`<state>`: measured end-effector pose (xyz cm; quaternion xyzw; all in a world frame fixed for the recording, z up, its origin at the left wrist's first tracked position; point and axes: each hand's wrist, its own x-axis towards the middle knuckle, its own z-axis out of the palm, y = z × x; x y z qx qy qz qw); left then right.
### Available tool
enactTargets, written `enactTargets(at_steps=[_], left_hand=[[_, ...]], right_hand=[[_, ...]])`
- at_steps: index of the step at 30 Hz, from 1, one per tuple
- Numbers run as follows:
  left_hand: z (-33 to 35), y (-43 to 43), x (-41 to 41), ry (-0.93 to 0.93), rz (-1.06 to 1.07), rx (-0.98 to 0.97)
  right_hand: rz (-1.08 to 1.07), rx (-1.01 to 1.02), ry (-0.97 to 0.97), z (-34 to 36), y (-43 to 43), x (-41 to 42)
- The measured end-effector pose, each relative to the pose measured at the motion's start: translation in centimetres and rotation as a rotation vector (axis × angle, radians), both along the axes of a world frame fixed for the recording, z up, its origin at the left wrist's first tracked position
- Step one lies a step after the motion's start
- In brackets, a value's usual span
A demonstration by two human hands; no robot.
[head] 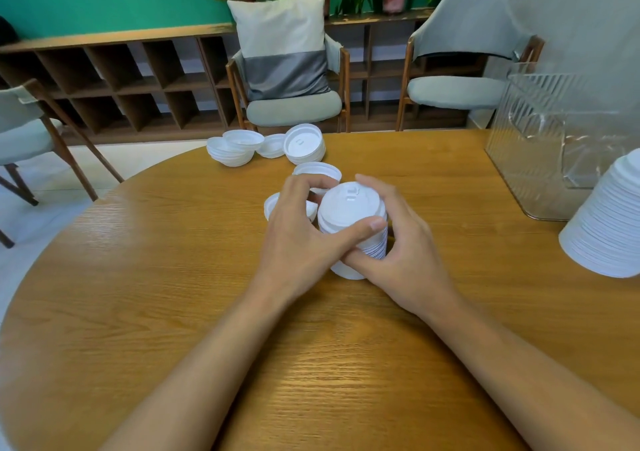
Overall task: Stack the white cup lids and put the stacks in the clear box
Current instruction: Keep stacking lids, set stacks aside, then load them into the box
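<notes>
A stack of white cup lids (349,208) stands in the middle of the round wooden table (173,277). My left hand (298,236) grips it from the left, thumb across its front. From the right, my right hand (405,242) curls round the same stack. Loose lids (317,171) lie just behind my hands, and one lid (272,204) sits partly hidden under my left fingers. More lids in small piles (266,145) rest near the far table edge. The clear box (554,145) stands at the right. A tall lid stack (609,222) leans in front of it.
Two grey chairs (294,104) stand behind the table, one holding a cushion. A third chair (24,132) is at the left. A low wooden shelf (121,69) runs along the green wall.
</notes>
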<state>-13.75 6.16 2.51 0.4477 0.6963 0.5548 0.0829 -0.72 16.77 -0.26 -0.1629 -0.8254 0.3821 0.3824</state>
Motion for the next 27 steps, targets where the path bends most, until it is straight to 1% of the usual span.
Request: enactTargets(at_steps=[2,4,5,9,11,14,18,25,27], left_hand=[[0.2,-0.2,-0.6,-0.112,-0.126,-0.022],[0.5,-0.6,-1.4,-0.156,-0.249,-0.022],[0.6,-0.8,-1.7,-0.158,-0.274,-0.017],[0.8,-0.8,-1.8,-0.105,-0.180,-0.002],[0.6,-0.6,-1.6,-0.085,-0.156,0.001],[0.3,-0.5,-1.5,-0.036,-0.141,0.009],[0.3,-0.5,-1.6,0.053,-0.131,-0.027],[0.3,-0.6,-2.5,0.100,-0.183,-0.059],[0.3,-1.0,-3.3,0.112,-0.143,-0.049]], right_hand=[[0.007,0.002,-0.001,0.1,0.0,0.0],[0.006,0.003,-0.006,0.2,-0.1,0.0],[0.005,0.000,-0.012,0.2,-0.2,0.0],[0.016,-0.038,-0.027,0.3,-0.1,0.1],[0.012,-0.026,-0.034,0.2,-0.1,0.2],[0.004,-0.016,-0.042,0.2,-0.2,0.1],[0.004,-0.029,-0.016,0.2,-0.1,0.1],[-0.026,-0.033,-0.023,0.1,-0.2,0.1],[-0.026,-0.043,-0.025,0.2,-0.3,0.1]])
